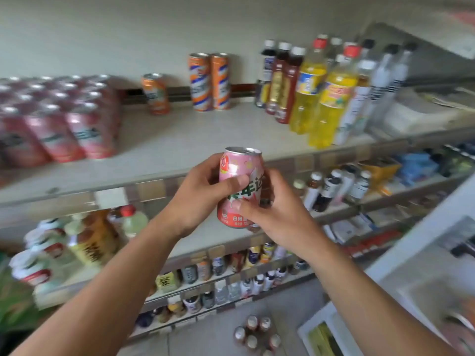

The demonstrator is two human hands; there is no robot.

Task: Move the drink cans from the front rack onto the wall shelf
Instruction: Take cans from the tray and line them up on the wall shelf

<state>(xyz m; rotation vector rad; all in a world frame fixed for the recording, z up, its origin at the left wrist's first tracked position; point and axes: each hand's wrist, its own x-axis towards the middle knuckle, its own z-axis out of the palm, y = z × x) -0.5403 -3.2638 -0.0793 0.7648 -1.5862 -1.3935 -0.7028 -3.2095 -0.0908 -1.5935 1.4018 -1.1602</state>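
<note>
— Both hands are on one can, see? Left hand [198, 199] wraps it from the left, thumb laid across the label; right hand [272, 214] grips it from the right and lower down, thumb pressed on the front.

— Which can?

— That pink drink can [240, 187], upright, green lettering on it, held in the air just in front of the top wall shelf [195, 134], near its front edge.

— Anything on that shelf already?

— Plenty. At the left, a shrink-wrapped block of pink cans [55, 119]. Farther back against the wall, one short orange can [155, 93] tilted a little, and just right of it two tall orange striped cans [209, 82] standing side by side, touching. At the right end, a row of yellow drink bottles [326, 98] with dark bottles [280, 80] behind them.

— And lower down?

— More shelves of bottles, blurred. Down on the floor, between the arms, a cluster of cans [254, 332] seen from above.
</note>
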